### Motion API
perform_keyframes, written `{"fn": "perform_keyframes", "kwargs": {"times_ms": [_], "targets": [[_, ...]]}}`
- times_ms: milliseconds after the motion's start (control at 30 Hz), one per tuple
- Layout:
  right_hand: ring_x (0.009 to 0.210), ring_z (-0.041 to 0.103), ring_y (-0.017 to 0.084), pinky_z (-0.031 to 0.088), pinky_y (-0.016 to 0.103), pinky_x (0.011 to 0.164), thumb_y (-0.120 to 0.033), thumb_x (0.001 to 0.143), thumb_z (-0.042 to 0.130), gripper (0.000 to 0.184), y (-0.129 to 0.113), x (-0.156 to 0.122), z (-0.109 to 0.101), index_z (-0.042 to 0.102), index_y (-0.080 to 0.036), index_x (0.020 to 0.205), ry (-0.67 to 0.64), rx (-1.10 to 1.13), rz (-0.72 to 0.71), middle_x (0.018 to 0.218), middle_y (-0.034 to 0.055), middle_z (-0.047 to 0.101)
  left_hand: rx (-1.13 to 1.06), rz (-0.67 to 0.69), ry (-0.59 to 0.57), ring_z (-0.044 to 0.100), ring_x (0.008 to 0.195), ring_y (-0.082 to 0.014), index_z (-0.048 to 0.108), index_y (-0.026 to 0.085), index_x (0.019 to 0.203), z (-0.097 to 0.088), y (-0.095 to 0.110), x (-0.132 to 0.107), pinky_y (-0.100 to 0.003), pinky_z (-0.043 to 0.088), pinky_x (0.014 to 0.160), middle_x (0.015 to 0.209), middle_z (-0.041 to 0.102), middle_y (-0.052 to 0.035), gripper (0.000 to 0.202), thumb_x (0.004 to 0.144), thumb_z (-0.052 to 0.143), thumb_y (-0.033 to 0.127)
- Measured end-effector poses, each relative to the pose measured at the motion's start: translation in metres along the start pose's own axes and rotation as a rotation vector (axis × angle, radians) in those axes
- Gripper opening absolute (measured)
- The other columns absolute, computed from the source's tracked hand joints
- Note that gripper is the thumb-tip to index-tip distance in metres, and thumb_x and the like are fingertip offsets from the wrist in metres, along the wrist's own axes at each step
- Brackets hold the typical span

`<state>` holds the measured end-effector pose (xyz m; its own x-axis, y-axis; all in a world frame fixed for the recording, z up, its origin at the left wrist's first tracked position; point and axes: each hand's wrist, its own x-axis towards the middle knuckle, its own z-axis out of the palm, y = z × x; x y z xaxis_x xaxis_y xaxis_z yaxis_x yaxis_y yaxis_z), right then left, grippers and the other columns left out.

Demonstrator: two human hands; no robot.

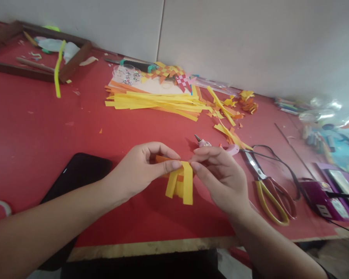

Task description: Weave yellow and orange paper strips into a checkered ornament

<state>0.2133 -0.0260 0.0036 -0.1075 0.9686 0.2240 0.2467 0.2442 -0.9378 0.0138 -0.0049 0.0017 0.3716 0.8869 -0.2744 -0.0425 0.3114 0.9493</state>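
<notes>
I locate the folded paper piece [187, 186], yellow with orange, left of the scissors [261, 184], my reference landmark. On my remote feed, the left hand [142, 166] pinches its upper edge between thumb and forefinger. The right hand [221, 176], nearer the scissors, holds thumb and forefinger narrowed on the fold's corner. Loose yellow strips [154, 99] lie beyond and left of the scissors; a black device [84, 170] lies farther left, near the left forearm

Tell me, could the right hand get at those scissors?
Probably yes: the scissors lie close beside the right hand, their handles uncovered on the red tabletop. That hand seems to pinch the yellow strip, though, so it may need to let go.
</notes>
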Motion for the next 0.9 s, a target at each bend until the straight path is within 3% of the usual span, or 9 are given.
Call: {"fn": "perform_keyframes", "kwargs": {"times_ms": [233,400,633,900], "targets": [[0.076,0.069,0.013,0.06,0.025,0.069,-0.016,0.086,0.067,0.015,0.0037,0.0028,-0.0026,0.066,-0.025,0.099,0.101,0.004,0.033,0.08,-0.0012,0.07,0.011,0.088,0.023,0.072,0.092,-0.0186,0.068,0.019,0.099,0.0017,0.0005,-0.0013,-0.032,0.059,0.086,0.103,0.073,-0.0025,0.025,0.083,0.078,0.035],[0.079,0.069,0.014,0.06,0.029,0.076,-0.015,0.086,0.067,0.016,0.0029,0.0022,-0.0025,0.065,-0.025,0.099,0.102,-0.044,-0.023,0.082,-0.0008,0.071,0.015,0.089,0.01,0.073,0.09,-0.0172,0.069,0.019,0.096,0.0022,0.0012,-0.0028,-0.029,0.061,0.085,0.096,0.074,-0.0013,0.02,0.086,0.076,0.035],[0.08,0.069,0.015,0.06,0.032,0.079,-0.015,0.087,0.065,0.018,0.0033,0.0027,-0.003,0.062,-0.025,0.101,0.087,-0.102,-0.086,0.083,-0.0002,0.071,0.067,0.061,0.035,0.073,0.087,-0.0195,0.069,0.019,0.091,0.0032,0.003,-0.0037,-0.033,0.061,0.085,0.092,0.075,-0.0024,0.02,0.086,0.075,0.037],[0.078,0.065,0.015,0.057,0.031,0.077,-0.019,0.089,0.066,0.017,0.0058,0.0013,-0.0039,0.062,-0.026,0.103,0.071,-0.132,-0.109,0.083,-0.0008,0.066,0.172,0.112,0.054,0.069,0.079,-0.0146,0.07,0.019,0.087,0.002,0.0043,-0.0039,-0.024,0.056,0.072,0.086,0.074,0.0,0.019,0.089,0.072,0.038]]}}
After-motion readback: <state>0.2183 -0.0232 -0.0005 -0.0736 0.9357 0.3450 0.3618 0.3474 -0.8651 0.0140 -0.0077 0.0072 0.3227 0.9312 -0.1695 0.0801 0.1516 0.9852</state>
